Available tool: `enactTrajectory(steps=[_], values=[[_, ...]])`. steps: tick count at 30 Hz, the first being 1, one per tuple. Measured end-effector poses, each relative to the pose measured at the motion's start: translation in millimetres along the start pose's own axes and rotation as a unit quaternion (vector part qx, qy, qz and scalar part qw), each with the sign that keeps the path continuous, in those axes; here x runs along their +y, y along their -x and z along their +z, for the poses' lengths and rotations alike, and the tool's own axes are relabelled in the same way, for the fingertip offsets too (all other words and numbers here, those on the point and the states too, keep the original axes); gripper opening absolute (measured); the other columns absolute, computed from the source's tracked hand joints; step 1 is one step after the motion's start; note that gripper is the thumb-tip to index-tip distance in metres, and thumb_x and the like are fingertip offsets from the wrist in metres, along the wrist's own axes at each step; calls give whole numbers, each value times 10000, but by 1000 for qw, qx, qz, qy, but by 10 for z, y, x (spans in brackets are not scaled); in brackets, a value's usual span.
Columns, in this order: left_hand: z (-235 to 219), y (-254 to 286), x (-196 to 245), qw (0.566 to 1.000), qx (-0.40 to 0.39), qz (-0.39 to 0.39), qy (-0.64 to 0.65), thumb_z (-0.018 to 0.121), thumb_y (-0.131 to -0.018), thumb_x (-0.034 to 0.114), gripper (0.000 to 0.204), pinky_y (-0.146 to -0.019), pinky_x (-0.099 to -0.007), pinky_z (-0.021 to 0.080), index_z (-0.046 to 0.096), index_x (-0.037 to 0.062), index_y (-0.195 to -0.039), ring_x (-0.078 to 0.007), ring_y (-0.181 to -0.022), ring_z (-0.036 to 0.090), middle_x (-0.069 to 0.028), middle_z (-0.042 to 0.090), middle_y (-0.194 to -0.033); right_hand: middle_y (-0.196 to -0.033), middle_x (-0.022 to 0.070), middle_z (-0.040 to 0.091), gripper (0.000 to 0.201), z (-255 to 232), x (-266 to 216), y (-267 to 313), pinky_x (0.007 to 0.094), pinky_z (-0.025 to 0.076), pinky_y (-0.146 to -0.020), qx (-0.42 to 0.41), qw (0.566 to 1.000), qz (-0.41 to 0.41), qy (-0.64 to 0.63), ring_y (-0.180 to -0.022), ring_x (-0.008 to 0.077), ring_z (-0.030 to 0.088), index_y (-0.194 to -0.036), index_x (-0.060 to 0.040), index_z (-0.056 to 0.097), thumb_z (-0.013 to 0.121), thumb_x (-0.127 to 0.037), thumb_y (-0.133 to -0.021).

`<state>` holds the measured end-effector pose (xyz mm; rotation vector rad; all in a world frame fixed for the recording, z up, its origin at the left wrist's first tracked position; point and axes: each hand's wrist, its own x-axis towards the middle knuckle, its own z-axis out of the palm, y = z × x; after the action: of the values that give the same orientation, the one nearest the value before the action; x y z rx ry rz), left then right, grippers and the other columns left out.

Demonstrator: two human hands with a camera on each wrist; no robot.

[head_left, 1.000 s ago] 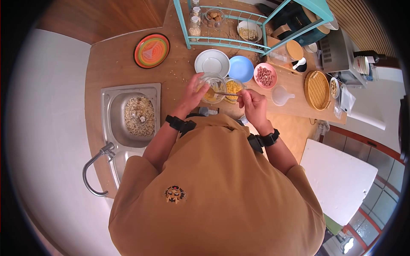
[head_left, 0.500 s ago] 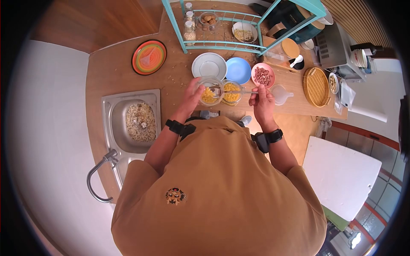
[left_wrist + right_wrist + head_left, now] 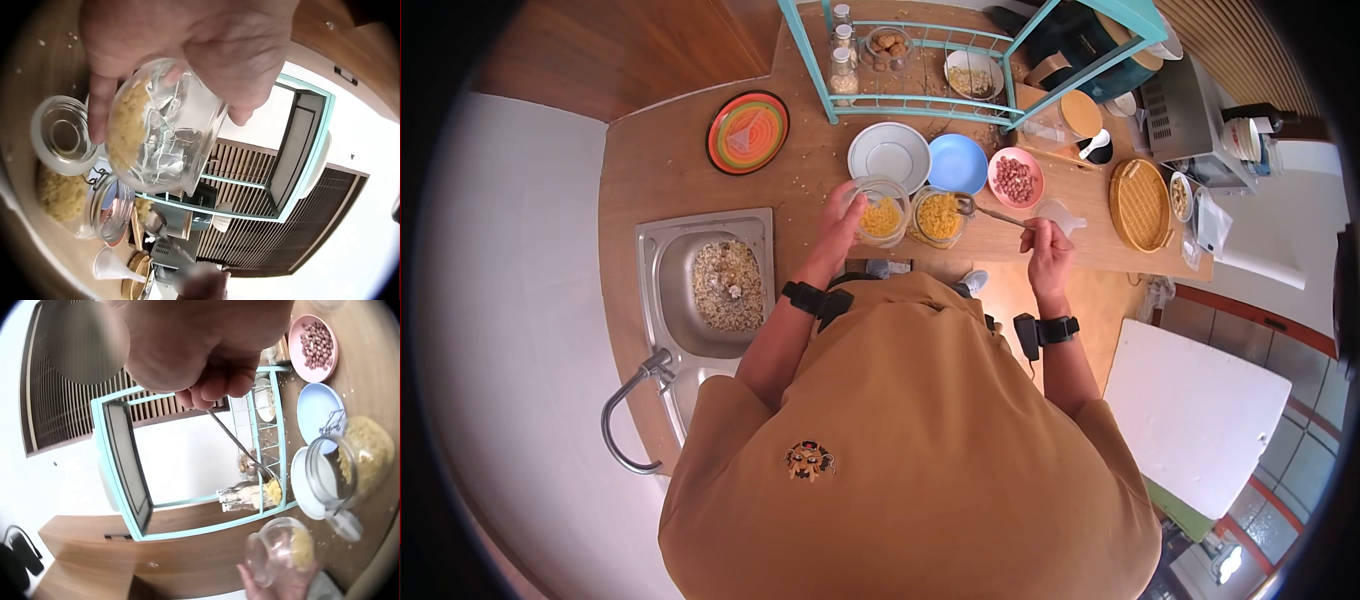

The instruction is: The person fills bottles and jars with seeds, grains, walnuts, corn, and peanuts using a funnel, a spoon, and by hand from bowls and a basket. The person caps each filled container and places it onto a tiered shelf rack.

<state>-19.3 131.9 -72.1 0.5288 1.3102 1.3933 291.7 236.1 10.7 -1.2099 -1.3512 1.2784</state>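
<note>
My left hand [image 3: 840,225] grips a clear glass jar [image 3: 882,225] round its side, with small yellow pieces [image 3: 130,125] in the bottom. Beside it stands a second glass jar [image 3: 926,236], fuller of the same yellow pieces, its clip lid [image 3: 344,524] hinged back. The right hand [image 3: 1048,255] pinches the end of a long metal spoon [image 3: 998,215]. Yellow pieces [image 3: 272,492] lie in the spoon's bowl, which is over the right rim of the fuller jar in the head view.
Behind the jars stand a white bowl [image 3: 890,150], a blue bowl [image 3: 958,165] and a pink plate of peanuts [image 3: 1016,180]. To the right are a funnel [image 3: 1058,216] and a wicker basket [image 3: 1141,205]. A teal rack [image 3: 920,108] rises behind; the sink [image 3: 672,290] holds a grain-like heap.
The spoon has moved right, from inside the held jar to over the fuller jar, as the right hand drew away rightward. The left hand still holds its jar in nearly the same place.
</note>
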Motion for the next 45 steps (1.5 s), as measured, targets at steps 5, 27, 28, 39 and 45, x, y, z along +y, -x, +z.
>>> enactTrajectory(steps=[5, 27, 28, 39, 45], values=[[40, 27, 85, 1000, -8, -20, 5, 586, -942, 349, 514, -761, -289, 519, 427, 66, -1342, -163, -1070, 551, -106, 533, -1215, -697, 55, 609, 238, 95, -184, 63, 280, 448, -523, -136, 929, -206, 275, -569, 125, 565, -869, -8, 657, 535, -182, -975], [106, 114, 188, 982, -107, 134, -76, 647, -894, 230, 598, -976, -359, 410, 357, 57, -1387, -222, -1124, 542, -149, 513, -1238, -697, 114, 565, 93, 744, -710, 219, 348, 484, -519, -281, 850, -356, 267, -607, 275, 584, -875, 1, 641, 676, -72, -830], [117, 122, 213, 984, -113, 127, -56, 638, -901, 235, 590, -967, -355, 417, 354, 59, -1388, -214, -1101, 554, -150, 522, -1223, -684, 104, 572, 114, 752, -610, 246, 321, 466, -501, -247, 890, -295, 243, -572, 232, 575, -868, 6, 643, 643, -108, -876], [108, 78, 147, 982, -95, 133, -92, 589, -938, 276, 542, -921, -329, 441, 361, 55, -1377, -188, -1058, 558, -140, 574, -1141, -667, 34, 590, 360, 753, -33, 204, 215, 428, -477, -100, 971, 164, -144, -508, 84, 507, -888, 10, 639, 495, -300, -1001], [56, 40, 28, 990, -92, 99, -46, 522, -975, 332, 525, -909, -323, 460, 350, 64, -1392, -181, -1052, 559, -136, 574, -1144, -651, 31, 573, 350, 652, 1, 128, 230, 435, -477, -75, 965, 163, -192, -509, 96, 499, -884, -3, 628, 506, -313, -994]])
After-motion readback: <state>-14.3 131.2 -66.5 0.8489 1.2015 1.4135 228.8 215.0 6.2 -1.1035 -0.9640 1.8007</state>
